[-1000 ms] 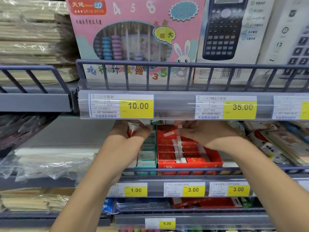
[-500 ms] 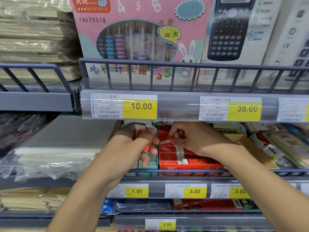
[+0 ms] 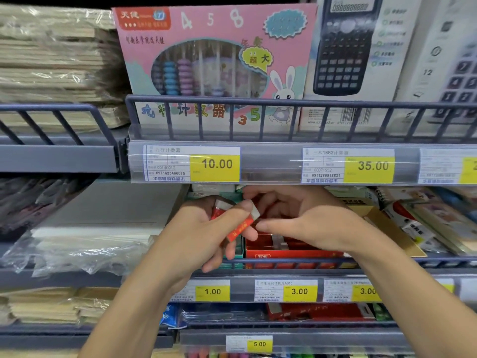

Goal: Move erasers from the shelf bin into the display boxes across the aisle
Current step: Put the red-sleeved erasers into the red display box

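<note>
Both forearms are reaching forward; the left hand (image 3: 204, 228) is gripping with curled fingers, the right hand (image 3: 296, 218) is pinching beside it

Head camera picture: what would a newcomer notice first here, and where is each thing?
First come the two hands at the middle shelf: the left hand grips red-and-white erasers, and the right hand reaches over the red bin. Above them, on the upper shelf, stands a large pink abacus box with a calculator box to its right. Yellow price tags, such as 10.00, line the shelf edges.
</note>
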A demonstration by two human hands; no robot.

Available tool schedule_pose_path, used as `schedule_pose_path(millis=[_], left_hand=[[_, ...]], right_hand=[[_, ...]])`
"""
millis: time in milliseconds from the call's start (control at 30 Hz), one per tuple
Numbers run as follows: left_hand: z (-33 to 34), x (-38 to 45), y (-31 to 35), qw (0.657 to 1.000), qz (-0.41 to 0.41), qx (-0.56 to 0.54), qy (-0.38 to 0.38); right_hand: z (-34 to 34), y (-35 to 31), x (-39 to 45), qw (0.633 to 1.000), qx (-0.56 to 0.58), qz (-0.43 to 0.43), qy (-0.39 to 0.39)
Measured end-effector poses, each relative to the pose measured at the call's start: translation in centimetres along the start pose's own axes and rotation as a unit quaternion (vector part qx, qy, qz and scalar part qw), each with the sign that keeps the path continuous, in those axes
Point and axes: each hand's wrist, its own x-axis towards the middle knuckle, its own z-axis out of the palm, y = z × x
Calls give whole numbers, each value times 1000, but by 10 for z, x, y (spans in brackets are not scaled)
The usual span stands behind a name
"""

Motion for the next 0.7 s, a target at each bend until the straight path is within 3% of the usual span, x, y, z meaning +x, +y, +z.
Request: schedule_pose_path(millis=[167,267,400,567,700], left_hand=[[6,-5,6,1000,-18,8,-23],[9,-4,7,1000,-21,5,9],[6,-2,6,996,-29,-45,72],[0,-7,1,997,-22,3,78],[-2,-9,-1,996,4,2,84]], right_hand=[[4,-16,-13,999,-21,-24,21],[0,-21,-19,990,-129,20,60],[-16,-9,-16,983,-81,95,135],[-22,11,-7,984,-117,106,86],[-19,18,1,969,-222,97,38]])
